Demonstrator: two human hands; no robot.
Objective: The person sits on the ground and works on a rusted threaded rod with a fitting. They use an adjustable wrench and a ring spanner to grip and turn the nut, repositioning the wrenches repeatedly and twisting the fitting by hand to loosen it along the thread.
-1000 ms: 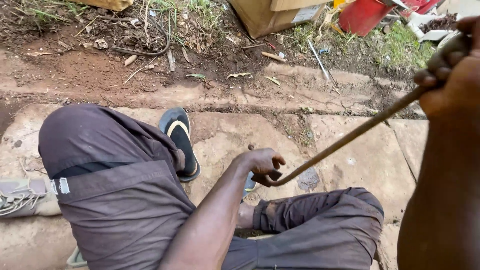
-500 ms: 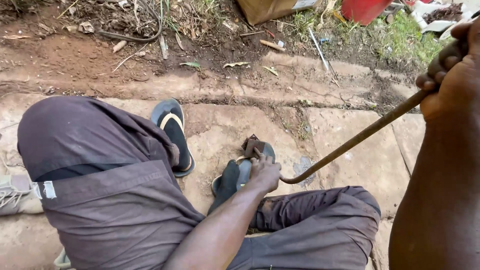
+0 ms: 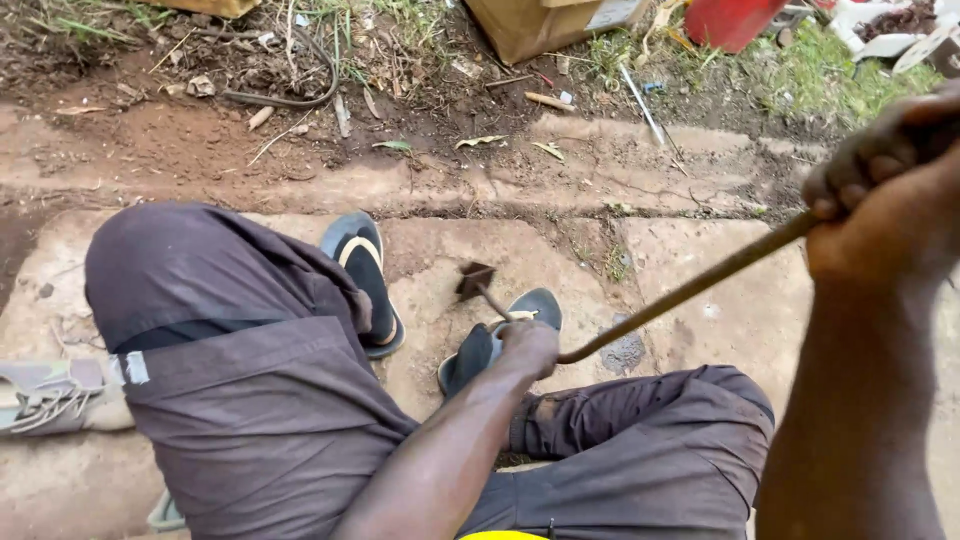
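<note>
**A:** Start big. What fills the view?

**B:** The cracked stone paving (image 3: 700, 330), reddish and dusty, with bare soil (image 3: 150, 130) and litter beyond it. The person sits on it in dark trousers (image 3: 250, 380), knees spread wide.

**A:** And the long piece crossing the right side?

**B:** A thin brown rod (image 3: 690, 290), running on a slant from upper right down to the middle. The right hand (image 3: 880, 200) is curled tight round its upper end, fingers wrapped closed.

**A:** The lower end?

**B:** It meets the left hand (image 3: 528, 345), which is closed in a fist just above a black flip-flop (image 3: 490, 345). That fist also grips a short tool (image 3: 480, 285) with a dark flat head, poking up and away toward the paving.

**A:** Touching the stone?

**B:** Can't tell from this angle.

**A:** Anything else?

**B:** A second flip-flop (image 3: 365, 275) lies beside the left knee, a grey sneaker (image 3: 50, 395) sits at the far left edge, and a cardboard box (image 3: 545, 25) stands up top.
</note>
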